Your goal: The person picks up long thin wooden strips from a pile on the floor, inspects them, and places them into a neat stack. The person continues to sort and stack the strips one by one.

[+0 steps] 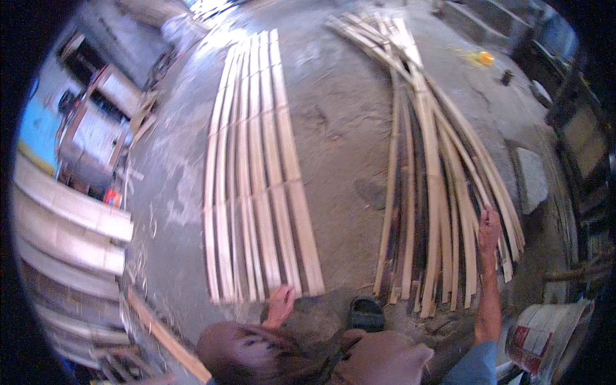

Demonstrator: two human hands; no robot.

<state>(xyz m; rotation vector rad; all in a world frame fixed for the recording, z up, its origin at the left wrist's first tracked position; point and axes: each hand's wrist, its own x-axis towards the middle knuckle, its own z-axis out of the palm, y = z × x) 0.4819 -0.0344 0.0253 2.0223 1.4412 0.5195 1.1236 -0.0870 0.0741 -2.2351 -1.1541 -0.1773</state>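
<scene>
Long pale bamboo strips lie on the floor in two groups. The left group (256,154) is laid side by side in a neat panel with narrow gaps. At its near ends my left hand (280,305) is closed, fingers bent at the end of one strip. The right group (433,167) is a loose pile, fanned out at the near end and crossed at the far end. Over the right side of this pile my right hand (489,226) is closed on a bamboo strip; the fingers are partly blurred.
Wide boards (77,218) are stacked at the left, with a wooden slat (167,337) on the floor before them. A white bucket (545,333) stands near right. A dark sandal (366,314) shows between my knees. A yellow object (486,59) lies far right.
</scene>
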